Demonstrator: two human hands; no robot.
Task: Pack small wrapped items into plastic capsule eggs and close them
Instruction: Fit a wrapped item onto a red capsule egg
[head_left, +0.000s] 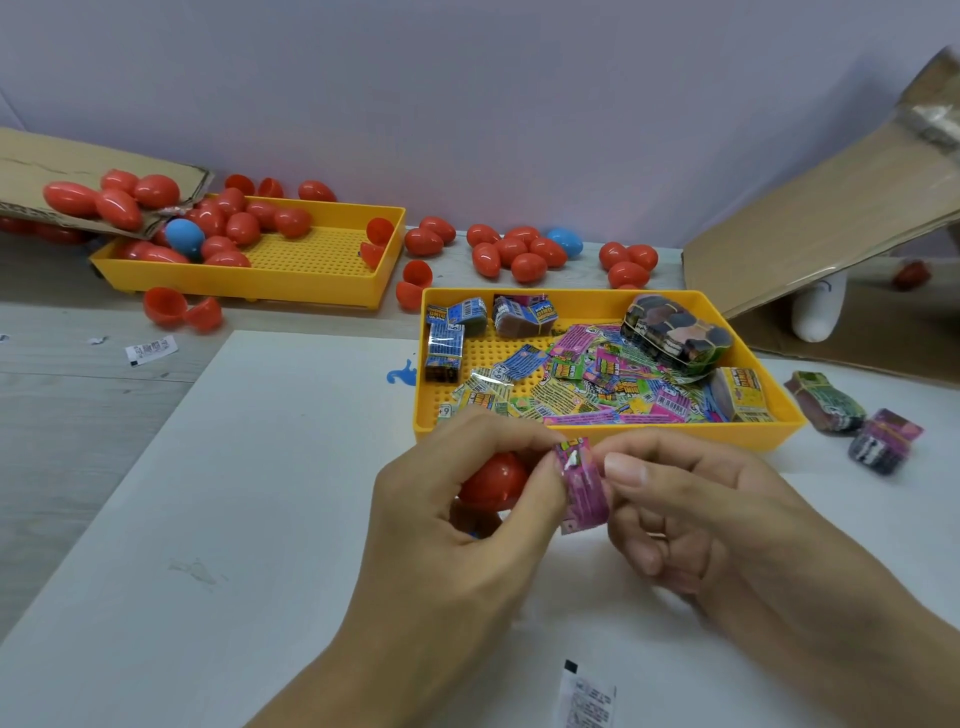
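Observation:
My left hand (457, 514) holds a red capsule egg (491, 480) in its palm and pinches the left edge of a pink wrapped item (582, 486). My right hand (691, 514) pinches the same pink item from the right with thumb and fingers. Both hands hover over the white board (234, 493), just in front of a yellow tray (613, 428) filled with several colourful wrapped items (597, 379). Whether the egg in my palm is whole or a half is hidden.
A second yellow tray (291, 283) at the back left holds several red eggs and a blue egg (184, 236). Loose red eggs (519, 252) and open halves (182, 309) lie behind. Cardboard (831, 218) leans at right. Wrapped bundles (857, 421) lie right of the tray; a white packet (587, 696) lies near.

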